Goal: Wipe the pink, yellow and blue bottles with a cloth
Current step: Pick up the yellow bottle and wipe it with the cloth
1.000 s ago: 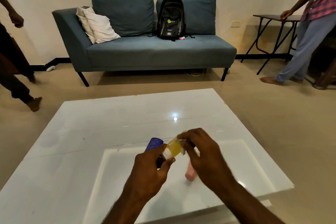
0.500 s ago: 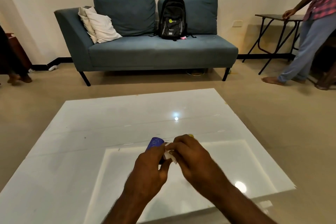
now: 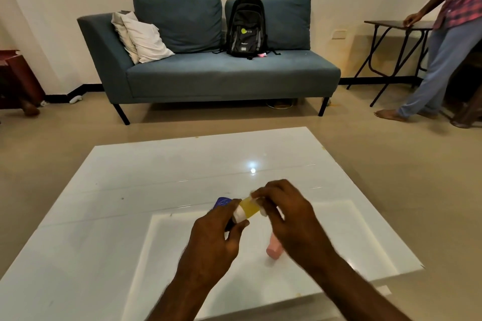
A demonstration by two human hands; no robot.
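Over the glossy white table (image 3: 109, 206) my left hand (image 3: 216, 240) grips the white-capped end of a small yellow bottle (image 3: 249, 207), held tilted. My right hand (image 3: 289, 214) is closed over the bottle's far end, pinching a small white cloth (image 3: 263, 212) that mostly hides under its fingers. A blue bottle (image 3: 221, 202) stands just behind my left hand, partly hidden by it. A pink bottle (image 3: 274, 249) lies on the table below my right hand, half covered by the wrist.
A blue sofa (image 3: 208, 70) with a black backpack (image 3: 246, 26) and white pillows (image 3: 140, 38) stands beyond the table. A person (image 3: 443, 41) leans on a folding table (image 3: 391, 28) at the right. A dark red cabinet (image 3: 15, 78) sits at the left wall.
My right hand slid along the yellow bottle toward the cap and back out, so the yellow body shows again. The person at the left has walked out of view.
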